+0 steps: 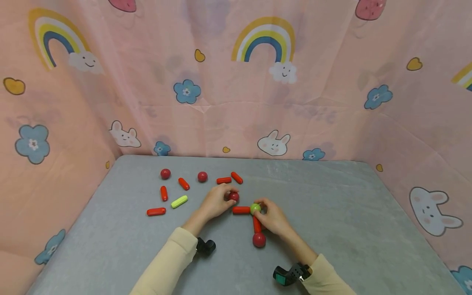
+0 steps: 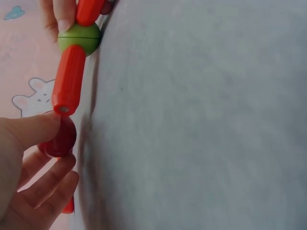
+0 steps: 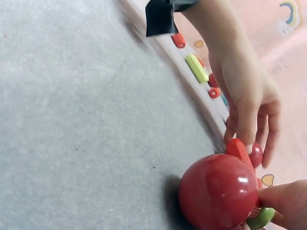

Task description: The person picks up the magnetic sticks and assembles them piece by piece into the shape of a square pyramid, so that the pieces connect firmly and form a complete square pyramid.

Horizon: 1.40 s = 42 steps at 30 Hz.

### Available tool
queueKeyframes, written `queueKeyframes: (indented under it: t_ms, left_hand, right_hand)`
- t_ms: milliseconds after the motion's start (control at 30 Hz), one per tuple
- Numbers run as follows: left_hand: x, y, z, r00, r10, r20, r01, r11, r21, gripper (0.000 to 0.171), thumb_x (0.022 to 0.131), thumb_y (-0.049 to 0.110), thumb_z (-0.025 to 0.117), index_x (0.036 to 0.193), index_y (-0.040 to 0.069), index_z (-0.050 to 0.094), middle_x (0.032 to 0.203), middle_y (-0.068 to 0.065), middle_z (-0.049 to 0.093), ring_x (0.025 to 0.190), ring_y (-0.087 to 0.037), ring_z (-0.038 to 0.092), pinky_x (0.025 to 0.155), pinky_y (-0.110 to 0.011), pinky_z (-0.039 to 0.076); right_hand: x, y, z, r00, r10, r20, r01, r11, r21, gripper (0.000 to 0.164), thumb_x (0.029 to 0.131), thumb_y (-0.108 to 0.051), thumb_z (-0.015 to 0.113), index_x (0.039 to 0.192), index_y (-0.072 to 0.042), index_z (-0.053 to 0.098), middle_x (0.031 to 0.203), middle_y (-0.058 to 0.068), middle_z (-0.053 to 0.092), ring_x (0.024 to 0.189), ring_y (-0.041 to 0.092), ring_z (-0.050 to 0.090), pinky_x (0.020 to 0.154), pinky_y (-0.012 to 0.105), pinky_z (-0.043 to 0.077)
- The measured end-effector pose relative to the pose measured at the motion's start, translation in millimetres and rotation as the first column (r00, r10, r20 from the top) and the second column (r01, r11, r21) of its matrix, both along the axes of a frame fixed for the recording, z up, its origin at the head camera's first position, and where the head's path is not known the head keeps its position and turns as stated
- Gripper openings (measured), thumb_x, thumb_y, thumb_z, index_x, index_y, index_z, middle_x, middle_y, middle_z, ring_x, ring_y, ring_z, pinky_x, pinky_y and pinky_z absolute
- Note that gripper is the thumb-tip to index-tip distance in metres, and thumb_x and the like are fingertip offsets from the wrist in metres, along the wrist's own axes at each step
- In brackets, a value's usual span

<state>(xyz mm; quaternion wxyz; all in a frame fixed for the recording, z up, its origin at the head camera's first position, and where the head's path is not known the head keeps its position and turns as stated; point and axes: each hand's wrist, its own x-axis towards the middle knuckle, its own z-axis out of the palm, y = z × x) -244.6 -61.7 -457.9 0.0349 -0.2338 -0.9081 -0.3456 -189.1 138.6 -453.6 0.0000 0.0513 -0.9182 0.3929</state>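
Note:
My left hand (image 1: 218, 200) holds a red ball (image 1: 234, 197) between thumb and fingers. In the left wrist view, that red ball (image 2: 61, 139) is right by the free end of a red stick (image 2: 69, 79). The stick (image 1: 241, 210) joins a green ball (image 1: 255, 208), which my right hand (image 1: 273, 217) grips. A second red stick (image 1: 257, 224) runs from the green ball toward me and ends in another red ball (image 1: 259, 240). This ball (image 3: 218, 191) looms large in the right wrist view, partly covering the sticks behind it.
Loose red balls (image 1: 165, 174) and several red sticks (image 1: 156, 211) lie on the grey table (image 1: 350, 213), mostly to the left. One yellow-green stick (image 1: 179, 201) is among them. Two red sticks (image 1: 223, 180) lie beyond my left hand. A printed pink curtain (image 1: 228, 110) surrounds the table.

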Motion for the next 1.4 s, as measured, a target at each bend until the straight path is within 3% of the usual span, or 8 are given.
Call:
queueKeyframes:
  t_ms: [367, 633, 1400]
  left_hand:
    - [9.2, -17, 1.3, 1.0, -0.007, -0.012, 0.007, 1.0, 0.005, 0.033, 0.077, 0.012, 0.073, 0.109, 0.01, 0.067, 0.103, -0.004, 0.062, 0.083, -0.015, 0.053, 0.072, -0.029, 0.046]
    - [16.0, -19, -1.6, 1.0, -0.025, -0.012, 0.025, 1.0, 0.004, 0.031, 0.077, 0.013, 0.073, 0.107, 0.011, 0.067, 0.1, -0.002, 0.061, 0.081, -0.013, 0.054, 0.069, -0.025, 0.045]
    - [15.6, -14, 1.1, 0.999, -0.034, -0.009, 0.034, 0.998, -0.052, 0.031, 0.078, 0.017, 0.073, 0.108, 0.012, 0.067, 0.093, 0.0, 0.06, 0.08, -0.014, 0.056, 0.067, -0.025, 0.044]
  right_hand:
    - [-8.1, 4, -0.5, 1.0, -0.003, -0.013, 0.003, 1.0, 0.012, 0.028, 0.082, -0.011, 0.065, 0.108, -0.003, 0.06, 0.101, 0.015, 0.062, 0.074, 0.018, 0.049, 0.062, 0.028, 0.039]
    - [-12.9, 6, -0.9, 1.0, -0.003, -0.007, 0.003, 0.999, 0.032, 0.029, 0.083, -0.014, 0.065, 0.11, -0.004, 0.06, 0.105, 0.016, 0.063, 0.085, 0.024, 0.056, 0.07, 0.034, 0.044]
    - [-15.7, 6, 1.7, 1.0, -0.01, 0.003, 0.01, 1.0, 0.02, 0.028, 0.082, -0.012, 0.064, 0.108, -0.002, 0.06, 0.105, 0.013, 0.063, 0.091, 0.024, 0.055, 0.08, 0.04, 0.044]
